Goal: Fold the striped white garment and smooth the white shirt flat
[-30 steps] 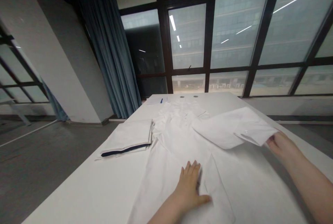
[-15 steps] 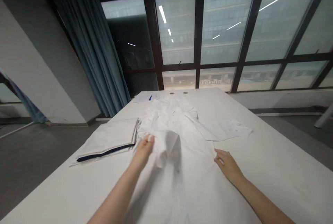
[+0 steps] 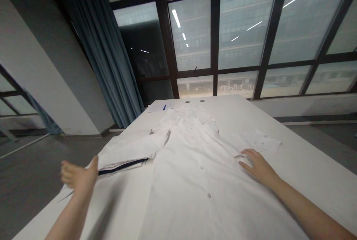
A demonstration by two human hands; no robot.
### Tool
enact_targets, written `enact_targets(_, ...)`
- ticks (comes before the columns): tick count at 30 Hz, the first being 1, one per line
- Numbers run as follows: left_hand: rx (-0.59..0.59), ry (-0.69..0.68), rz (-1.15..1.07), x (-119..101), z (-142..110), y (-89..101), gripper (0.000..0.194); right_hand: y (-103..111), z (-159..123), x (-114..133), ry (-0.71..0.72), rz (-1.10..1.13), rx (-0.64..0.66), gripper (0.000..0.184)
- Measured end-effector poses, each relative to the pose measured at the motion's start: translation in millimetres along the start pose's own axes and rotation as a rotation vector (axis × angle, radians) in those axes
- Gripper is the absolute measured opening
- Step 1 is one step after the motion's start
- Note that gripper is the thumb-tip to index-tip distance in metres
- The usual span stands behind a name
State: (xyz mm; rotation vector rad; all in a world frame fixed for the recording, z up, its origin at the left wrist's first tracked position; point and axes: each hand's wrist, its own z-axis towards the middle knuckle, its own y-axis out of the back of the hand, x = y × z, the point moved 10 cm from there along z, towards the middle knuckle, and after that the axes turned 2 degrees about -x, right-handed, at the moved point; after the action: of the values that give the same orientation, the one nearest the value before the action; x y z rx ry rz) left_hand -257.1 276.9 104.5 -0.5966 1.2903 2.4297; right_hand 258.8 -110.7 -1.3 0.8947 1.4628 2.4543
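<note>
A white buttoned shirt (image 3: 189, 180) lies front up and spread along the table, its collar toward the far end. Beyond the left edge of the shirt body, my left hand (image 3: 79, 175) is open, thumb apart from the fingers, over the near left corner of a folded white cloth (image 3: 119, 147) with a dark blue band. The shirt's left sleeve (image 3: 157, 139) reaches over part of that cloth. On the other side, my right hand (image 3: 258, 167) rests at the shirt's right edge below the sleeve (image 3: 259, 139), thumb and fingers apart.
The white table (image 3: 306, 180) narrows away toward dark-framed windows (image 3: 192, 39). Paper (image 3: 156, 106) with a blue pen (image 3: 164, 107) lies at its far left, near two round holes in the top. A blue curtain (image 3: 106, 54) hangs beside a pillar.
My left hand has let go of the shirt's front and swung left; that panel now lies flat with buttons showing. My right hand has opened and moved slightly right and up.
</note>
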Motion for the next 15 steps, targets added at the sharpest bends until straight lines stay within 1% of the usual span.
enact_targets(1, -0.031, -0.045, 0.051, -22, -4, -8.7, 0.077, -5, 20, 4, -0.011, -0.020, 0.016, 0.048)
enact_targets(2, -0.006, -0.155, 0.082, -54, -10, -23.9, 0.077, -13, 41, 6, -0.037, -0.037, 0.043, 0.054)
enact_targets(4, 0.130, -0.379, 0.149, -116, -29, -64.4, 0.070, -35, 80, 9, -0.113, -0.053, 0.112, 0.066)
enact_targets(5, 0.209, -0.463, 0.183, -142, -41, -85.6, 0.067, -48, 97, 10, -0.155, -0.053, 0.148, 0.070)
enact_targets(6, 0.280, -0.525, 0.214, -162, -53, -105.5, 0.066, -61, 110, 12, -0.194, -0.054, 0.184, 0.074)
enact_targets(7, 0.344, -0.573, 0.246, -177, -65, -124.1, 0.066, -74, 120, 13, -0.228, -0.056, 0.217, 0.077)
enact_targets(9, 0.450, -0.655, 0.307, -193, -88, -156.4, 0.060, -96, 132, 15, -0.274, -0.063, 0.269, 0.079)
enact_targets(10, 0.499, -0.685, 0.336, -195, -98, -170.1, 0.052, -105, 135, 17, -0.285, -0.065, 0.286, 0.075)
enact_targets(11, 0.543, -0.708, 0.356, -196, -107, -181.6, 0.041, -111, 137, 18, -0.287, -0.062, 0.297, 0.067)
enact_targets(12, 0.579, -0.724, 0.366, -195, -114, -190.3, 0.032, -115, 138, 19, -0.282, -0.055, 0.300, 0.057)
enact_targets(13, 0.607, -0.734, 0.365, -194, -119, -196.1, 0.028, -117, 139, 20, -0.271, -0.042, 0.300, 0.046)
enact_targets(15, 0.626, -0.746, 0.351, -198, -120, -197.6, 0.032, -112, 141, 20, -0.240, -0.006, 0.291, 0.034)
